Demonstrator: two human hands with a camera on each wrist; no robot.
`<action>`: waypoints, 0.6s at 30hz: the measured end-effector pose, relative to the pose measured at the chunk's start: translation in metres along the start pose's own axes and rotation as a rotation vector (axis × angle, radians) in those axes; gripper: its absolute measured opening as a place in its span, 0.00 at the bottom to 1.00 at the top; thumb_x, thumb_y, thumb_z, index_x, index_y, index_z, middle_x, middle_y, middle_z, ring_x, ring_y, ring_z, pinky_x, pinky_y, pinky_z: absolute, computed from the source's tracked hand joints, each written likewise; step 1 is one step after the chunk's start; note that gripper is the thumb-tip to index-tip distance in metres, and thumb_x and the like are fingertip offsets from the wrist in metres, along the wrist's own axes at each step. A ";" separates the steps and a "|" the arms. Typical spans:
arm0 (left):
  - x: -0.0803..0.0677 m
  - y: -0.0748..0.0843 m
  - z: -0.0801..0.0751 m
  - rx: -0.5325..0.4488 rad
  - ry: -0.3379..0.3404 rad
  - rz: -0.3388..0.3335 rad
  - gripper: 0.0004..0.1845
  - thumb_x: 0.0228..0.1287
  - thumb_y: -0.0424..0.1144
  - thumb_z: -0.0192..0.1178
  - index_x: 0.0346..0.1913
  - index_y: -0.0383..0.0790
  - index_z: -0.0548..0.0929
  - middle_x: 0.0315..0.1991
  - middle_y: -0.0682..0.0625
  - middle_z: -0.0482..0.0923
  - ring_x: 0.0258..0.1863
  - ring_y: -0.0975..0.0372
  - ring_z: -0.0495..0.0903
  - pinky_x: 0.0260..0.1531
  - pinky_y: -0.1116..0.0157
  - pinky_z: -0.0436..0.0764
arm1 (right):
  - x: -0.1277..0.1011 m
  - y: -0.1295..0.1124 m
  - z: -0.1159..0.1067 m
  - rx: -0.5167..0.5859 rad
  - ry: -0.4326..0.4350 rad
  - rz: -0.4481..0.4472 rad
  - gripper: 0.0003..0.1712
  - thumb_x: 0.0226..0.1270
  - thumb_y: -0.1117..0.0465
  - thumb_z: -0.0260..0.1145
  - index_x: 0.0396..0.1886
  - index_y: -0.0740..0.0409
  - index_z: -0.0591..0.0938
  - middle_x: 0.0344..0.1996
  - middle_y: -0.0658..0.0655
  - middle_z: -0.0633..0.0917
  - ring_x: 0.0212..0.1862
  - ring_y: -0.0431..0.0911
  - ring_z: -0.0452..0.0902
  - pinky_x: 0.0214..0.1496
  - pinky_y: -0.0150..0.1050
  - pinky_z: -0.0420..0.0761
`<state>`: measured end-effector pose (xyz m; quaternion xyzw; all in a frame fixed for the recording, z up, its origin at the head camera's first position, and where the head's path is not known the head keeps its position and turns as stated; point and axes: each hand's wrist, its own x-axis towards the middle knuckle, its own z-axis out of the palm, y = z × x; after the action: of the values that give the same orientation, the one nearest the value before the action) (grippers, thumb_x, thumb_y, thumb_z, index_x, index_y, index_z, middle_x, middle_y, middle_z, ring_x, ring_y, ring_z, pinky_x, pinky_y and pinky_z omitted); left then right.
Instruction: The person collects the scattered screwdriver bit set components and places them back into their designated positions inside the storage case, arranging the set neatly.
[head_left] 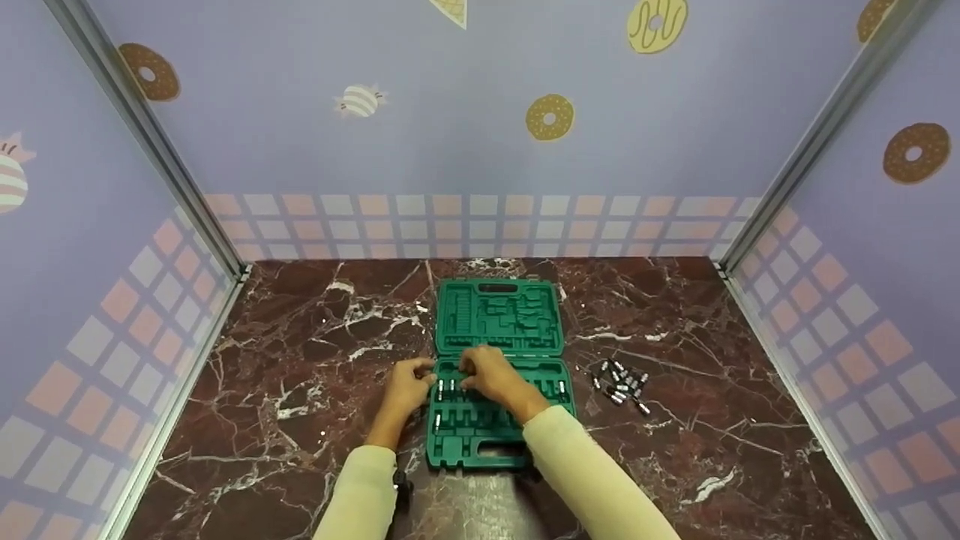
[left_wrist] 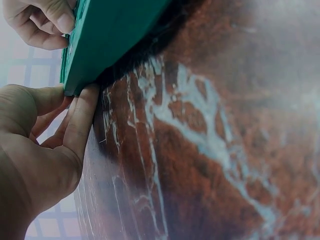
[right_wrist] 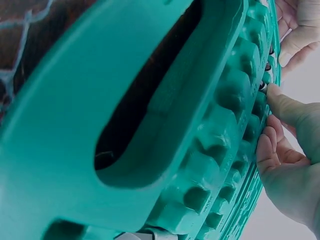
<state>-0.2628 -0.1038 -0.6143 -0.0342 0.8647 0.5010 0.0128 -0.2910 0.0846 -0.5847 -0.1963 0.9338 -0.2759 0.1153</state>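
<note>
— Bracing the green tool case (head_left: 499, 360), is the left hand (head_left: 409, 386)?
— Yes; its fingers (left_wrist: 80, 122) lie pressed together against the case's left edge, likely to steady it, mid-table.
— And the right hand (head_left: 491, 379)?
— Fingertips (right_wrist: 280, 102) press a small socket (right_wrist: 263, 86) into the near tray. Loose sockets (head_left: 621, 384) wait right.

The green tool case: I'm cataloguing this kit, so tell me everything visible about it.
The green tool case looks like moulded plastic and lies open flat on the marble table, lid away from the person, each half with a carry-handle slot. Its moulded recesses are mostly bare; a few small metal bits sit in the near half. The left hand touches its left edge, the right hand presses into the near tray. More loose bits lie to its right.
</note>
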 end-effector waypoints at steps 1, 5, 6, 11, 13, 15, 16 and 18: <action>0.000 0.000 0.000 0.000 0.003 -0.002 0.13 0.69 0.27 0.63 0.54 0.34 0.88 0.42 0.40 0.86 0.37 0.55 0.84 0.30 0.60 0.84 | 0.000 0.000 0.000 0.002 0.002 -0.003 0.12 0.64 0.60 0.77 0.45 0.57 0.87 0.44 0.57 0.86 0.48 0.50 0.82 0.49 0.45 0.84; -0.001 0.001 -0.001 -0.031 0.001 -0.009 0.13 0.69 0.26 0.63 0.54 0.33 0.88 0.42 0.39 0.86 0.38 0.54 0.85 0.30 0.60 0.86 | 0.000 0.002 0.001 0.000 0.022 -0.036 0.12 0.64 0.61 0.77 0.45 0.58 0.86 0.43 0.57 0.87 0.47 0.51 0.83 0.49 0.46 0.84; -0.001 0.001 -0.001 -0.039 -0.001 -0.012 0.13 0.69 0.26 0.63 0.54 0.33 0.88 0.42 0.39 0.86 0.38 0.54 0.85 0.30 0.60 0.86 | 0.000 0.002 0.002 -0.003 0.029 -0.046 0.11 0.64 0.61 0.76 0.45 0.58 0.86 0.42 0.58 0.87 0.47 0.51 0.84 0.49 0.46 0.84; -0.001 0.003 -0.001 -0.056 -0.007 -0.021 0.13 0.70 0.26 0.63 0.54 0.33 0.88 0.43 0.39 0.85 0.38 0.54 0.85 0.29 0.60 0.86 | 0.000 0.003 0.001 -0.018 0.050 -0.066 0.10 0.67 0.62 0.74 0.45 0.59 0.86 0.42 0.58 0.87 0.47 0.52 0.84 0.48 0.46 0.84; -0.001 0.003 -0.002 -0.058 -0.010 -0.026 0.13 0.70 0.27 0.63 0.55 0.34 0.88 0.44 0.38 0.85 0.38 0.54 0.85 0.29 0.60 0.86 | 0.000 0.004 0.001 -0.009 0.047 -0.065 0.10 0.67 0.62 0.74 0.45 0.59 0.86 0.43 0.59 0.87 0.47 0.52 0.84 0.49 0.47 0.84; -0.001 0.003 -0.002 -0.063 -0.013 -0.035 0.13 0.70 0.27 0.63 0.55 0.34 0.88 0.44 0.39 0.85 0.37 0.54 0.85 0.29 0.60 0.87 | 0.000 0.006 0.001 0.006 0.044 -0.071 0.10 0.68 0.62 0.74 0.45 0.59 0.86 0.43 0.59 0.86 0.47 0.52 0.83 0.49 0.47 0.84; -0.001 0.003 -0.002 -0.063 -0.015 -0.037 0.14 0.70 0.27 0.63 0.55 0.34 0.88 0.44 0.39 0.85 0.37 0.54 0.85 0.29 0.60 0.86 | -0.001 0.007 0.001 0.022 0.040 -0.073 0.10 0.68 0.62 0.73 0.46 0.59 0.86 0.43 0.60 0.86 0.48 0.52 0.83 0.49 0.47 0.84; 0.000 0.002 -0.001 -0.067 -0.020 -0.040 0.14 0.70 0.27 0.63 0.55 0.34 0.87 0.43 0.39 0.85 0.36 0.55 0.84 0.29 0.60 0.86 | -0.002 0.009 0.001 0.058 0.032 -0.073 0.09 0.68 0.63 0.73 0.46 0.59 0.86 0.43 0.60 0.86 0.48 0.52 0.83 0.49 0.47 0.84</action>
<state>-0.2625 -0.1036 -0.6118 -0.0471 0.8465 0.5294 0.0303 -0.2916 0.0924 -0.5902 -0.2225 0.9194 -0.3100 0.0959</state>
